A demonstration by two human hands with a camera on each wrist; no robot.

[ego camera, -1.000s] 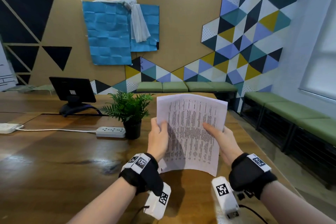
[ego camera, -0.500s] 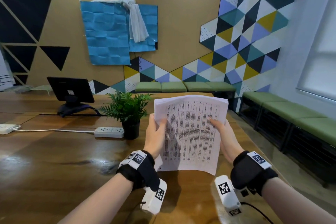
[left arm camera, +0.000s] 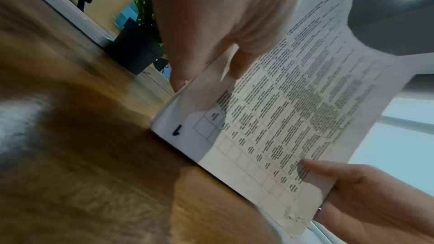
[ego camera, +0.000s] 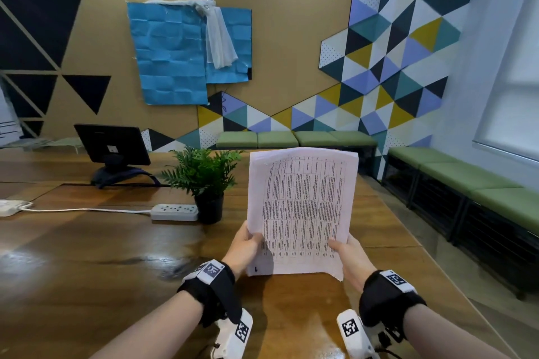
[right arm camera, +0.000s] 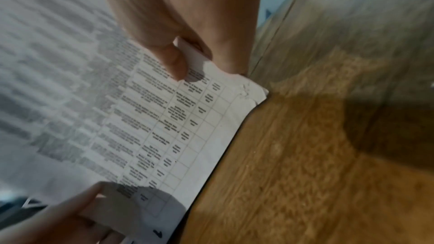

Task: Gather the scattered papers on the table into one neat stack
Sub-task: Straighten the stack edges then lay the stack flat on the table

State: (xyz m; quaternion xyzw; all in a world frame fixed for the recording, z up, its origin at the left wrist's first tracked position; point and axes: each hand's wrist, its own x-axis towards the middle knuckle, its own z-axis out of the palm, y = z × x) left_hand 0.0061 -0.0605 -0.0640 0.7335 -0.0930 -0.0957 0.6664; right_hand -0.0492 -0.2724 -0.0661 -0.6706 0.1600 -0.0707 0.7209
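Observation:
A stack of white printed papers stands upright in the head view, its bottom edge resting on the wooden table. My left hand pinches the stack's lower left edge, thumb in front. My right hand pinches the lower right edge the same way. The left wrist view shows my left hand with its thumb on the printed sheet. In the right wrist view my right hand holds the sheet near its crumpled lower corner.
A small potted plant and a white power strip with its cable sit left of the stack. A dark monitor stands farther back left. The table's right edge runs close by, with green benches beyond.
Both hands have slid down from the stack's mid edges to its lower edges. The stack has turned from tilted to more upright and squarer, with its bottom edge on the table.

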